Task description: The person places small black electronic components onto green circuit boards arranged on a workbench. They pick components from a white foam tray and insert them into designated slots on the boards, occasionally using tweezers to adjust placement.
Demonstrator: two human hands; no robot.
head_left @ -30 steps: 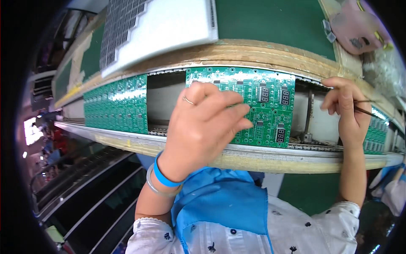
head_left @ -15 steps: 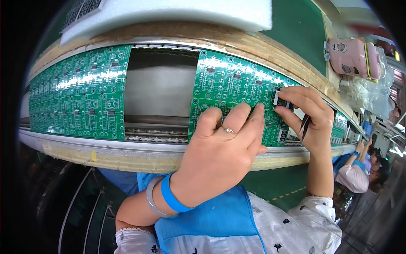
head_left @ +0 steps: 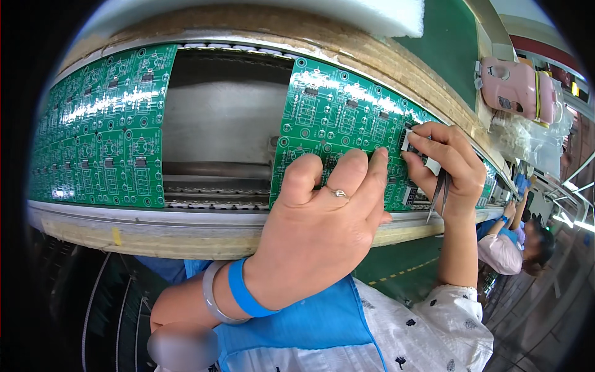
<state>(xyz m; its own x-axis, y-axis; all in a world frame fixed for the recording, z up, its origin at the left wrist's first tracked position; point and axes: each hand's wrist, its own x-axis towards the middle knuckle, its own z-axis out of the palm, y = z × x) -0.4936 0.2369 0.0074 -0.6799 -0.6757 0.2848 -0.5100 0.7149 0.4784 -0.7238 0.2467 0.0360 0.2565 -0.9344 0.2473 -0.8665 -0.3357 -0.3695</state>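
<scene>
The left hand (head_left: 322, 217) lies flat with its fingers pressed down on the green circuit board panel (head_left: 338, 133), pinning it on the conveyor rails in front of the person. The right hand (head_left: 449, 170) pinches a small white-edged display component (head_left: 416, 150) against the panel's right end, tweezers (head_left: 439, 197) tucked under its fingers and pointing down. Several dark components already sit across this panel, so I judge the fitting well along here, with this piece not yet seated. A second green panel (head_left: 102, 130) waits to the left, across an open gap (head_left: 223, 121) showing bare metal. The wooden-edged line (head_left: 155, 232) curves away; a pink device (head_left: 511, 87) and plastic bags sit beyond, and another worker (head_left: 517, 245) bends at the far right.
</scene>
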